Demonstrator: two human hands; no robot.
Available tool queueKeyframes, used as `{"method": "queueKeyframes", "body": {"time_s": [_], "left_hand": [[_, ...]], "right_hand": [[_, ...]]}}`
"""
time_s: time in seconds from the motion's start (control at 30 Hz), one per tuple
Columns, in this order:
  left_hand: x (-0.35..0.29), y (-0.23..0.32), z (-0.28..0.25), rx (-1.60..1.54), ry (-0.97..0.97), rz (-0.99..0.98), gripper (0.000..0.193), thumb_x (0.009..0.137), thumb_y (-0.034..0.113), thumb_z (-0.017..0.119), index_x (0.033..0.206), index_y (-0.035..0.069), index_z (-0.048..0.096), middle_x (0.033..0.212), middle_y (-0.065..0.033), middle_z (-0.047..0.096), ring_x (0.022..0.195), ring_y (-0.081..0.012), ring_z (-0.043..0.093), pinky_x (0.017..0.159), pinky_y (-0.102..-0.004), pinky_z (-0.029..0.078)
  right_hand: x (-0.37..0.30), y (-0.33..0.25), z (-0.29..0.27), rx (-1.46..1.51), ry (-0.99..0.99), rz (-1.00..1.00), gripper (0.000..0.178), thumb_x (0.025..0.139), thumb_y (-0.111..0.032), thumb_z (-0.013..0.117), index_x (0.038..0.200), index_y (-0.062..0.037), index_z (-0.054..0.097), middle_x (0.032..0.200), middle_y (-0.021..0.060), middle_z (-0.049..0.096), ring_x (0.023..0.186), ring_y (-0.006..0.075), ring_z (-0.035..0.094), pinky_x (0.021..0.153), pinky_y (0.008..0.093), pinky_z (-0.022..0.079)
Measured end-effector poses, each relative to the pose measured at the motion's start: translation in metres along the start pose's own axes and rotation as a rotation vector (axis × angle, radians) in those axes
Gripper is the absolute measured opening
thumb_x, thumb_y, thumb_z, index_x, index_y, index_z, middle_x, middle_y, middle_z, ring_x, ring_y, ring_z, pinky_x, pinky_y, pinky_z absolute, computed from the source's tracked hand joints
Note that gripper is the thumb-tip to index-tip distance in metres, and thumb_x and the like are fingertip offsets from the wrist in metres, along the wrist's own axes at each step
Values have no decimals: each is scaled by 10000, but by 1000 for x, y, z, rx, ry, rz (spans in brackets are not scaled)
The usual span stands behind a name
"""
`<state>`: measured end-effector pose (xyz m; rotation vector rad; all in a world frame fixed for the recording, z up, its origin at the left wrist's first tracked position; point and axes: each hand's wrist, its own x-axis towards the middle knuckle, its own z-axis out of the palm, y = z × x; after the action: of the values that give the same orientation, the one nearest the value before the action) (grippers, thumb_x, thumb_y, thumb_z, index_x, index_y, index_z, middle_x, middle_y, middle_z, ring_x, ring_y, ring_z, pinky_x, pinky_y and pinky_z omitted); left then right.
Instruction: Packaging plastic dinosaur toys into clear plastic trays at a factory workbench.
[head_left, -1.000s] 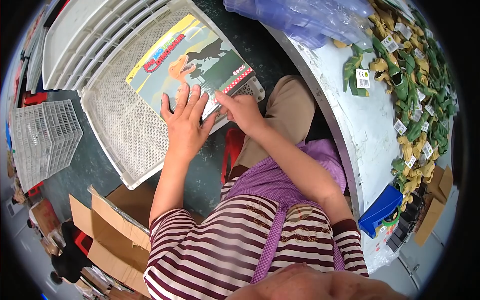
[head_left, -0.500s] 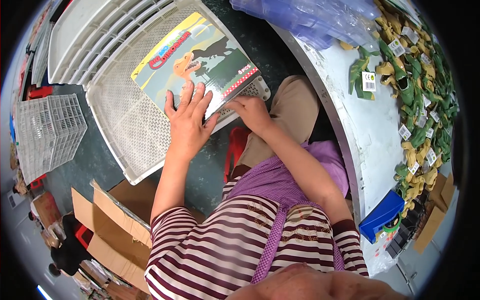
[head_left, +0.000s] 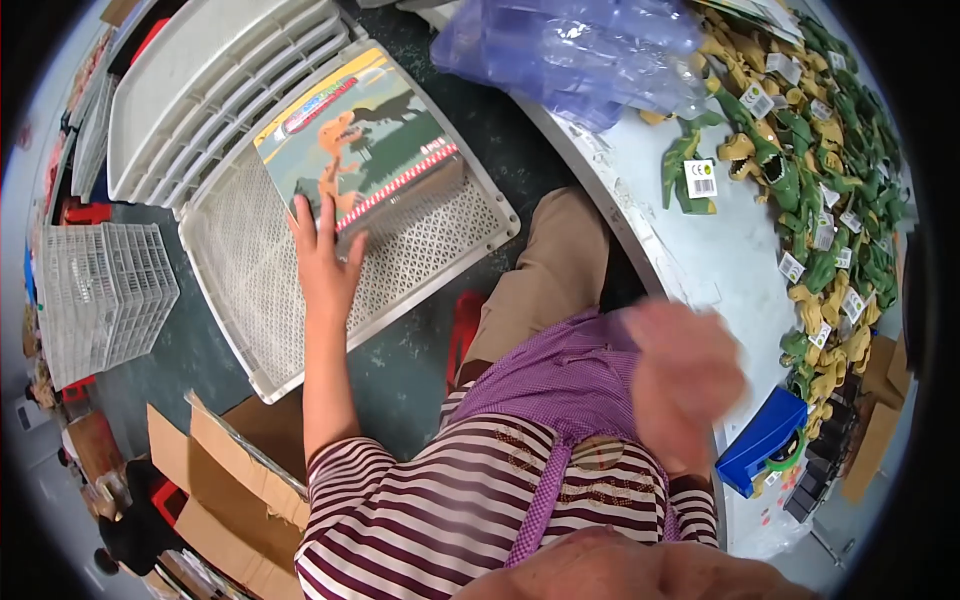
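Observation:
A flat printed box [head_left: 365, 145] with dinosaur pictures lies toward the far side of a white perforated plastic tray [head_left: 240, 300]. My left hand [head_left: 328, 255] touches the box's near left corner, fingers stretched out and thumb apart. My right hand [head_left: 688, 375] is off the box, above the purple apron [head_left: 550, 370] near the table edge. Motion smears its fingers, so whatever it might hold cannot be made out.
White stacked trays [head_left: 225, 95] stand beyond at the left, near a white crate [head_left: 105, 290] and an open cardboard box [head_left: 225, 490]. On the table [head_left: 700, 270] at right are green and tan toy dinosaurs [head_left: 800, 190], clear bluish plastic [head_left: 570, 55] and a blue dispenser [head_left: 760, 440].
The box has shifted away from me to the far side of the tray. My right hand has let go of it and swung back to the right; my left hand still touches it.

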<state>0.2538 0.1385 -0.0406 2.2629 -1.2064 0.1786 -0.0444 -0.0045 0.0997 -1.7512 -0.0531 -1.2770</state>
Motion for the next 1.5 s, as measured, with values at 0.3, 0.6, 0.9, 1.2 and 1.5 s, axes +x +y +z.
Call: {"method": "queueKeyframes", "body": {"time_s": [0.3,0.6,0.9,1.2,1.5], "left_hand": [[87,-48,1,-90,-12,34,698,735,148,716,1350,157,387,1425,-194,273,1283,-363,323,1005,-386,347],[88,5,-29,396,-10,143,617,747,158,704,1301,85,443,1291,-183,469,1170,-370,452,968,-406,377],[157,200,-52,-93,315,746,404,775,177,670,1155,94,560,1101,-108,582,1050,-291,514,900,-409,367],[213,245,-27,132,283,909,413,794,296,640,1168,136,567,1164,-123,558,1090,-321,494,883,-448,377],[139,266,22,-142,-15,911,383,747,169,680,1109,88,588,1088,-119,564,1067,-300,474,914,-410,345]], "right_hand": [[47,-126,41,278,771,-142,70,827,-202,614,854,-155,659,909,-119,614,738,81,497,568,179,412],[42,-144,26,288,665,-236,156,854,-245,552,786,-104,545,802,-22,495,715,157,462,587,272,364],[5,-125,-13,-17,489,-296,139,803,-198,637,787,-91,551,858,55,543,753,188,514,553,321,454],[-65,-122,-89,-825,329,254,191,721,-52,656,895,-12,590,920,125,573,831,273,549,683,351,453],[-144,-95,-103,-1158,409,635,215,737,-7,626,949,-15,589,934,129,579,877,274,547,772,328,441]]}}
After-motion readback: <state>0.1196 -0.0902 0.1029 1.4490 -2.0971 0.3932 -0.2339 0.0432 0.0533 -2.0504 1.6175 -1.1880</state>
